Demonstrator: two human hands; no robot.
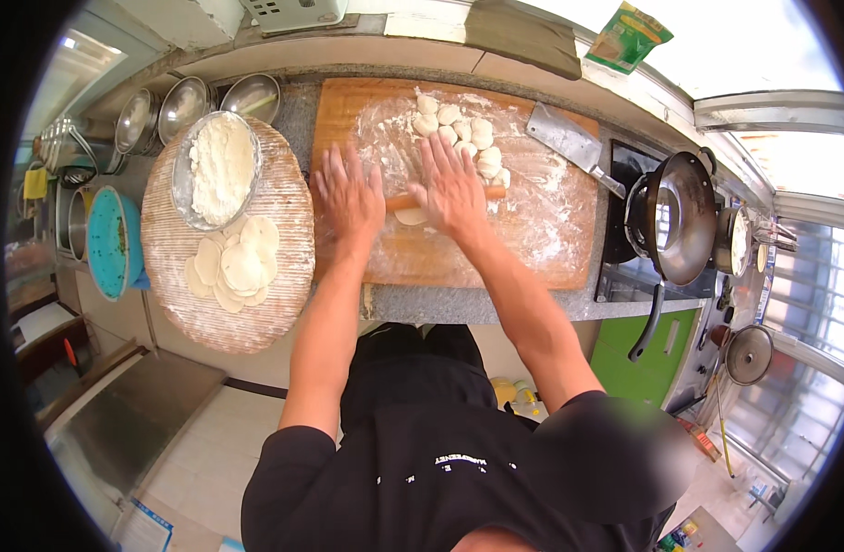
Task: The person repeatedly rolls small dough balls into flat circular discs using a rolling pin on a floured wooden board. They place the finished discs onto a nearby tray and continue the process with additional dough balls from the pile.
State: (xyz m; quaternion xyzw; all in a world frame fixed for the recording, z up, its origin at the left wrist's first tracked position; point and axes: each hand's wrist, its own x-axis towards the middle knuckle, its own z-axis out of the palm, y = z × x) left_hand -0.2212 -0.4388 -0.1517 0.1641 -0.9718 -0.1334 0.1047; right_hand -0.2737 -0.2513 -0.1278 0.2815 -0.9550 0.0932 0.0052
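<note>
A wooden rolling pin lies across a floured wooden board, over a small round dough wrapper. My left hand is laid flat over the pin's left end, fingers stretched out and slightly blurred. Flat on the pin toward its right end is my right hand, with its fingers extended forward and its thumb out to the side. The wrapper partly shows between the two hands, below the pin. Just beyond my right hand sits a cluster of small dough pieces, dusted with flour.
The cutting board carries a cleaver at its far right. To the left, a round ridged board bears a flour bowl and stacked wrappers. A wok stands right; a turquoise basin is far left.
</note>
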